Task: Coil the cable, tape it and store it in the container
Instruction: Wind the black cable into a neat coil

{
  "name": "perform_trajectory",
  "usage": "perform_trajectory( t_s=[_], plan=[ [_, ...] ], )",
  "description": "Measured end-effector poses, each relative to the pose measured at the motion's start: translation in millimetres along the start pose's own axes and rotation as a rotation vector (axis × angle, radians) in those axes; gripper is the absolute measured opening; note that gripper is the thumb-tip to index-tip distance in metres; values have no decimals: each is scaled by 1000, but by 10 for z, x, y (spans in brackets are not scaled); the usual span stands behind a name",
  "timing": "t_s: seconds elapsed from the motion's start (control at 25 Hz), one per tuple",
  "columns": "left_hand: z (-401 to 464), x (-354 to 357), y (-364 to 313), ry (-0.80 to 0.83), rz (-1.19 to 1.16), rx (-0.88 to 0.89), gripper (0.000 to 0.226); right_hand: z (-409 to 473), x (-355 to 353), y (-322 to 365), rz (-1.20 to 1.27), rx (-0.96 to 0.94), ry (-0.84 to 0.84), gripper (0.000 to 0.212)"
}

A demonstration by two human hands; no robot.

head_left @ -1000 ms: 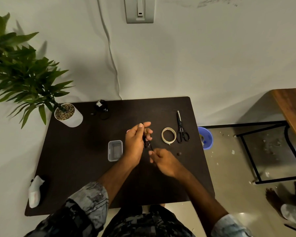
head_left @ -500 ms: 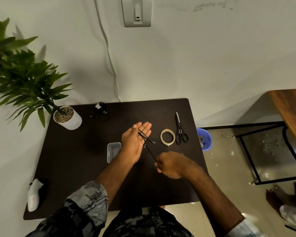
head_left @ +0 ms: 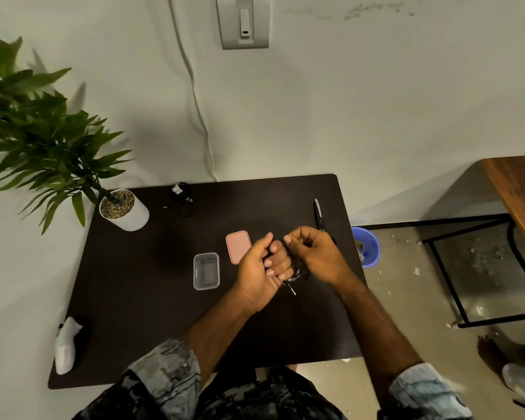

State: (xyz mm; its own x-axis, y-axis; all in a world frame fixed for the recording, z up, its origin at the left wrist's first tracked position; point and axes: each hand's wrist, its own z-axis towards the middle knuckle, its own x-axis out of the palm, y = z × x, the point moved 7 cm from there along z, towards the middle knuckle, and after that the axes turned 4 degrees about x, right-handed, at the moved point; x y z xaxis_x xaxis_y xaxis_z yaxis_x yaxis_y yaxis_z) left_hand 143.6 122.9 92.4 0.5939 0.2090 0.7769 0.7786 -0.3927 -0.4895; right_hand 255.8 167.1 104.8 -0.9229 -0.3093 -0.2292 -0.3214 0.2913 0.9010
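Observation:
A thin black cable (head_left: 295,262) is looped around the fingers of my left hand (head_left: 262,269), and its metal plug end hangs out below them. My right hand (head_left: 314,251) is closed just right of the left one, pinching the cable near the top of the loops. A small clear container (head_left: 206,271) stands open on the dark table (head_left: 140,298), left of my hands. Its pink lid (head_left: 238,247) lies flat just beyond it. Black scissors (head_left: 318,215) show behind my right hand. The tape roll is hidden by my hands.
A potted plant in a white pot (head_left: 125,210) stands at the table's far left corner. A second coiled black cable (head_left: 184,200) lies at the far edge. A white and black object (head_left: 67,344) rests at the near left. A blue bucket (head_left: 365,247) sits on the floor to the right.
My right hand has swung from lower right up over the left fingers, carrying the cable round them. The left fingers curled in. The pink lid, hidden before, now shows.

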Motion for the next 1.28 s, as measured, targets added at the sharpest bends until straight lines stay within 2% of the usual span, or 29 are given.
perform_trajectory(
  t_s=[0.12,0.2,0.28,0.32,0.44,0.56,0.72,0.84,1.0,1.28],
  plan=[
    [60,-154,-187,-146,-217,123,39,-203,229,-233,167,84,-42,20],
    [62,-301,-245,-258,-258,186,34,-311,338,-266,226,136,-99,29],
    [38,-414,-233,-367,-271,220,41,-367,409,-259,264,162,-146,40],
    [27,-443,-216,-404,-280,233,46,-385,424,-243,266,158,-173,38],
    [5,-456,-166,-471,-302,266,52,-418,466,-278,338,192,-242,15],
    [-24,-452,-158,-533,-256,282,51,-431,514,-326,432,244,-266,13],
    [-77,-470,-187,-583,-107,295,47,-433,535,-314,318,178,-286,12],
    [-84,-525,-187,-596,-93,293,46,-388,532,-315,242,144,-278,3],
    [-81,-573,-170,-603,-97,283,45,-347,616,-281,204,134,-118,21],
    [-24,-511,-99,-621,-40,177,45,-303,545,-441,218,197,-218,15]
  ],
)
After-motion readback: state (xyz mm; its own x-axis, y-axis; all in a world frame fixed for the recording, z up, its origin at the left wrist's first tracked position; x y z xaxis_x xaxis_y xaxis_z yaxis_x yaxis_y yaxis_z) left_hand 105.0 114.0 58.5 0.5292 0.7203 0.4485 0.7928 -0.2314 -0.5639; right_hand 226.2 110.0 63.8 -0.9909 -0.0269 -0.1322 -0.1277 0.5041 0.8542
